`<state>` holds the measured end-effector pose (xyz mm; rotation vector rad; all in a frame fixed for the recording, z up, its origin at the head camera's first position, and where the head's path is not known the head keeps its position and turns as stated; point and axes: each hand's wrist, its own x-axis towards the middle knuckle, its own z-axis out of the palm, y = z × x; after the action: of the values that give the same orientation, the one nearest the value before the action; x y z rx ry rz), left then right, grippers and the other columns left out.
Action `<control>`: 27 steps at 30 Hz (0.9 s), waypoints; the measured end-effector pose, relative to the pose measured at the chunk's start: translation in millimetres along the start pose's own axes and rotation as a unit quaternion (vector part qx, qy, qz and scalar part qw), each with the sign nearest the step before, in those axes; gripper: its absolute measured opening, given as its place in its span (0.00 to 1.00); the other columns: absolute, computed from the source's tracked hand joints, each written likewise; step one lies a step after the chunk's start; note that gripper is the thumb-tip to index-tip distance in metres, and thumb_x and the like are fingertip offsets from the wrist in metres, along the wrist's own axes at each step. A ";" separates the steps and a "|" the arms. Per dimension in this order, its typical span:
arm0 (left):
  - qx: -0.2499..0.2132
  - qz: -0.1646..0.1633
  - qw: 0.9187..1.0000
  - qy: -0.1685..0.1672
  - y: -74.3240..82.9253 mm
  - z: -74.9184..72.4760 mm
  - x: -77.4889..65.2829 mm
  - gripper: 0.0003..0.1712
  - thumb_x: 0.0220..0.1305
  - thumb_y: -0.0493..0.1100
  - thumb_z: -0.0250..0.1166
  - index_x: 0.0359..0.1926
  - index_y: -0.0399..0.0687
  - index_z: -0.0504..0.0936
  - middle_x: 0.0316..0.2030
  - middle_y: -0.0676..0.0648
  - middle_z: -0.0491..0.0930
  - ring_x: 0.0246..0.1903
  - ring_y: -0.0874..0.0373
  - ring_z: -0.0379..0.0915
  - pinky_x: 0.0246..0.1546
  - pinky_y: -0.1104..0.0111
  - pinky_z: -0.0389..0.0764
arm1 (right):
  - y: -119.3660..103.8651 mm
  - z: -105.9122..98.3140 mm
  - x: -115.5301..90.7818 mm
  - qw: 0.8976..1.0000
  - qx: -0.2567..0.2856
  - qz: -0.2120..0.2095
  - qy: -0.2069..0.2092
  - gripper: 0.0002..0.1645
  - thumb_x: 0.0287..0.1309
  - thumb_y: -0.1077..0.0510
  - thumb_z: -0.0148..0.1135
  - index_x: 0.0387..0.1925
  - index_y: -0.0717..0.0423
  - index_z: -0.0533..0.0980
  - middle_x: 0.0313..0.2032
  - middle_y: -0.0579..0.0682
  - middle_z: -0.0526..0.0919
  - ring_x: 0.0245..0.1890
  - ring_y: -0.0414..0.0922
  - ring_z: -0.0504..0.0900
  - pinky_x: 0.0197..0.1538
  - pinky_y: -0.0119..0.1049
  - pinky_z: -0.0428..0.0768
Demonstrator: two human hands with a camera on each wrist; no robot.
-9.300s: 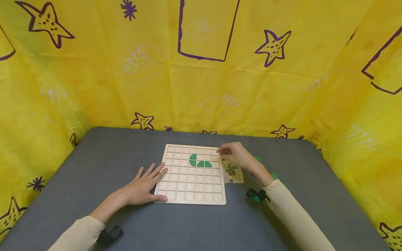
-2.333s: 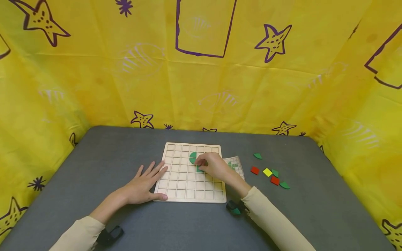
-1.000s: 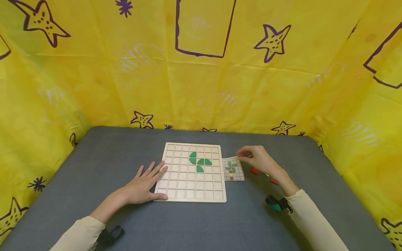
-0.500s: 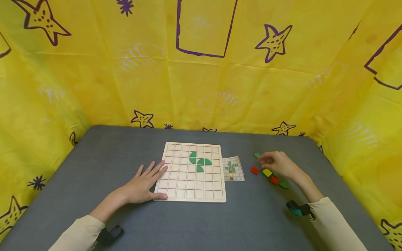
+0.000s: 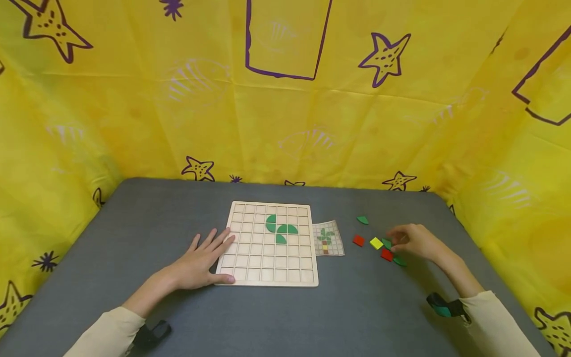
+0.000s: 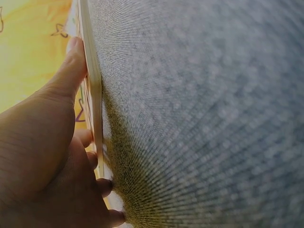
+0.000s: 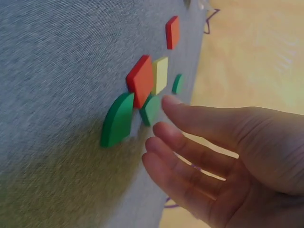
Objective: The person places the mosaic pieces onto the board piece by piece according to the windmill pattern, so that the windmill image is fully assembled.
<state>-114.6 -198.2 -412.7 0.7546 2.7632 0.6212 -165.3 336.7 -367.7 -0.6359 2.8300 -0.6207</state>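
My left hand (image 5: 196,263) lies with fingers spread over the left edge of a pale wooden grid board (image 5: 267,258). In the left wrist view its thumb (image 6: 71,66) rests along the board's edge. Several green quarter-circle tiles sit in the board's upper middle cells, among them a lower green tile (image 5: 281,239). My right hand (image 5: 417,242) hovers with loosely bent fingers over the loose tiles, holding nothing. Nearest to its fingertips in the right wrist view is a green tile (image 7: 150,110), beside a red square tile (image 7: 140,81) and a larger-looking green quarter-circle tile (image 7: 118,119).
A small pattern card (image 5: 338,245) with a green, brown and yellow design lies against the board's right edge. Farther right are a red square (image 5: 358,241), a yellow square (image 5: 376,243) and a green quarter circle (image 5: 363,220). A yellow patterned cloth (image 5: 285,114) hangs behind the grey table.
One more green tile has come onto the board, in the cell where my right hand worked. That hand has since moved right, past the card, to the loose tiles. My left hand stays put.
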 end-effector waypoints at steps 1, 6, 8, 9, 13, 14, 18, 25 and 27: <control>-0.001 0.000 1.000 0.000 0.0 0.3 0.4 0.60 0.56 0.73 0.61 0.76 0.42 0.52 0.77 0.39 0.43 0.73 0.30 0.36 0.64 0.32 0.34 | 1.9 -0.3 -2.9 1.000 0.000 0.003 -0.004 0.20 0.50 0.63 0.73 0.45 0.69 0.81 0.33 0.52 0.86 0.34 0.48 0.84 0.37 0.40 0.82; -0.008 0.012 1.000 0.005 1.3 2.3 1.8 0.59 0.56 0.71 0.63 0.76 0.41 0.53 0.76 0.37 0.44 0.72 0.29 0.36 0.63 0.31 0.34 | 9.4 0.4 -17.0 0.999 0.011 0.019 -0.029 0.26 0.46 0.58 0.77 0.46 0.69 0.80 0.34 0.50 0.85 0.33 0.46 0.83 0.35 0.34 0.80; -0.008 0.015 1.000 0.009 1.6 2.2 1.4 0.59 0.56 0.70 0.65 0.76 0.41 0.54 0.76 0.37 0.45 0.72 0.28 0.37 0.63 0.31 0.34 | 11.3 1.5 -21.1 0.999 0.021 0.015 -0.035 0.28 0.45 0.58 0.78 0.46 0.69 0.80 0.35 0.52 0.85 0.33 0.45 0.83 0.34 0.32 0.80; -0.007 0.016 1.000 0.012 1.3 2.1 1.1 0.58 0.56 0.70 0.65 0.75 0.41 0.54 0.76 0.37 0.45 0.72 0.28 0.37 0.62 0.30 0.35 | 12.4 2.2 -22.6 0.999 0.024 0.009 -0.035 0.28 0.44 0.58 0.78 0.46 0.70 0.80 0.35 0.52 0.85 0.32 0.45 0.83 0.34 0.32 0.80; -0.001 0.009 1.000 0.008 1.3 0.6 0.5 0.59 0.55 0.71 0.64 0.76 0.41 0.54 0.76 0.38 0.45 0.72 0.29 0.37 0.63 0.31 0.35 | 15.6 7.0 -26.0 0.999 0.026 -0.013 -0.015 0.26 0.43 0.62 0.78 0.45 0.69 0.80 0.34 0.52 0.84 0.30 0.43 0.83 0.33 0.31 0.81; 0.000 0.008 1.000 0.006 1.2 0.1 0.2 0.59 0.55 0.72 0.63 0.76 0.41 0.53 0.76 0.38 0.45 0.72 0.29 0.37 0.63 0.31 0.35 | 16.0 8.5 -25.8 1.000 0.024 -0.018 -0.009 0.25 0.43 0.63 0.78 0.44 0.69 0.81 0.33 0.52 0.84 0.30 0.43 0.83 0.33 0.31 0.81; 0.004 0.007 1.000 0.001 1.9 -0.8 0.0 0.59 0.56 0.73 0.62 0.76 0.41 0.53 0.76 0.38 0.44 0.72 0.29 0.37 0.63 0.31 0.36 | 16.7 13.9 -25.8 1.000 0.021 -0.019 0.006 0.22 0.44 0.66 0.77 0.43 0.67 0.81 0.33 0.48 0.83 0.31 0.42 0.82 0.34 0.31 0.81; 0.007 0.002 1.000 0.001 2.8 -1.4 -0.8 0.60 0.56 0.73 0.62 0.76 0.41 0.53 0.76 0.38 0.44 0.72 0.29 0.37 0.63 0.31 0.36 | 18.1 17.9 -26.4 0.999 0.025 -0.018 0.034 0.20 0.42 0.67 0.77 0.42 0.64 0.82 0.33 0.48 0.83 0.32 0.44 0.82 0.34 0.33 0.81; 0.006 0.003 1.000 0.002 2.7 -1.3 -0.3 0.60 0.56 0.73 0.62 0.76 0.41 0.53 0.76 0.38 0.44 0.72 0.29 0.37 0.63 0.31 0.36 | 19.0 19.1 -27.5 0.998 0.026 -0.017 0.047 0.20 0.42 0.67 0.77 0.42 0.63 0.83 0.33 0.47 0.83 0.31 0.43 0.81 0.34 0.33 0.80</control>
<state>-113.5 -196.7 -410.4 0.7658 2.7724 0.6075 -142.8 357.7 -391.0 -0.6625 2.8852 -0.7454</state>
